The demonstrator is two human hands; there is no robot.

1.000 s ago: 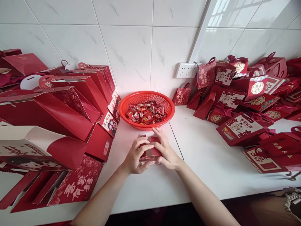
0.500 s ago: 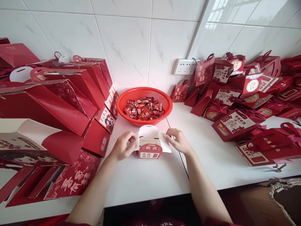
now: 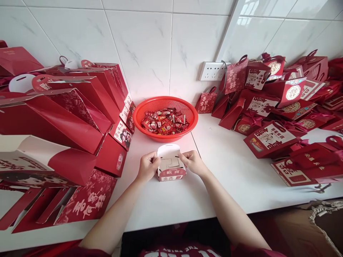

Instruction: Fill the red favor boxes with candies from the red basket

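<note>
Small box (image 3: 172, 173) upright on white counter (image 3: 171, 203), mid-scene, top open. Left hand (image 3: 148, 166) and right hand (image 3: 194, 162) grip opposite side edges, fingers curled, presumably to steady walls evenly. Basket (image 3: 137, 120) of wrapped sweets (image 3: 166, 123) sits just beyond, within easy reach; red cartons (image 3: 72, 114) at left, piled boxes (image 3: 270, 139) at right.

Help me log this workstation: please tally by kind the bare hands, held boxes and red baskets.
Hands: 2 (left hand, right hand)
Held box: 1
Red basket: 1
Total: 4
</note>
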